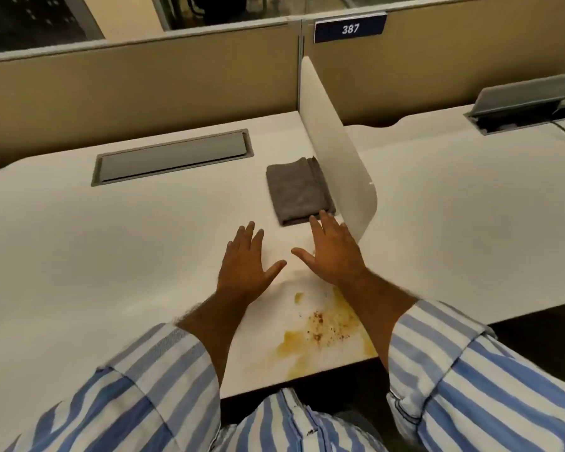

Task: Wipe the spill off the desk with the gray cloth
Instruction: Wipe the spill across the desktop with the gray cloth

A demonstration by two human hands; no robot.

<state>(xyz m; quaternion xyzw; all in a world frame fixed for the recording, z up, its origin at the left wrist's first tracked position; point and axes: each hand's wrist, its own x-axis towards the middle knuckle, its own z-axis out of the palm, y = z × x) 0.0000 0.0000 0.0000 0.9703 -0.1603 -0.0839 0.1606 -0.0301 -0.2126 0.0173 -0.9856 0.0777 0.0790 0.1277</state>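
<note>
Both hands were open and flat over the desk (pixel 111 243). The right hand (pixel 335 252) reached the folded gray cloth (pixel 297 190). The left hand (pixel 247 265) held nothing, and the yellow spill (pixel 320 327) sat near the edge.

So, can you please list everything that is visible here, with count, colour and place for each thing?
desk: one, white, fills the near view
gray cloth: one, folded, beside the divider's left face
spill: one, yellow-brown with dark specks, at the near desk edge
divider: one, white, upright between two desks
closed cable hatch: one, grey, far left of the cloth
open cable hatch: one, grey, on the neighbouring desk at far right
number sign: one, blue, reads 387, on the beige partition
left hand: open, flat above the desk
right hand: open, fingertips at the cloth's near edge
</note>
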